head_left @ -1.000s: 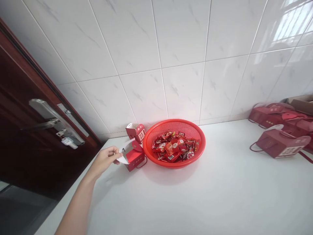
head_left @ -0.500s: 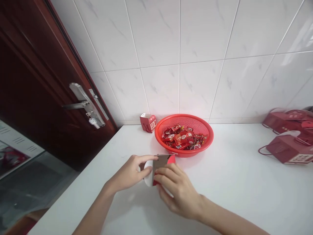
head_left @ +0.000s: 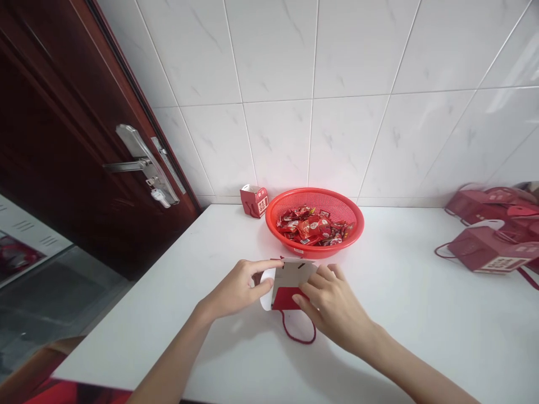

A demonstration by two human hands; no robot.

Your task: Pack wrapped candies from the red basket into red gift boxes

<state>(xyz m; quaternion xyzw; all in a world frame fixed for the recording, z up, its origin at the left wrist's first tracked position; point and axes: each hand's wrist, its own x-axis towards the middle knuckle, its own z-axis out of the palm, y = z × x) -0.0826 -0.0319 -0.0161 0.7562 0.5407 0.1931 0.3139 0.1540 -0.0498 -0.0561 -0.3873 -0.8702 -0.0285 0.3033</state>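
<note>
A small red paper gift box, white on the inside, stands with its top open between my hands. My left hand grips its left side, index finger along the far edge and thumb on the white side flap. At the right side, my right hand is closed on the box, its thumb by the red panel; part of the box is hidden behind these fingers. A dark red cord handle loops out of the near side onto the white table.
Behind the box, a red plastic basket holds red-wrapped candies. To its left stands another small red box, open at the top. Several red boxes with cords lie at the right. A dark door is on the left.
My right hand has moved to the right on the box, whose top is now wider apart, showing the red panel and white inside. The cord loop has come into view.
</note>
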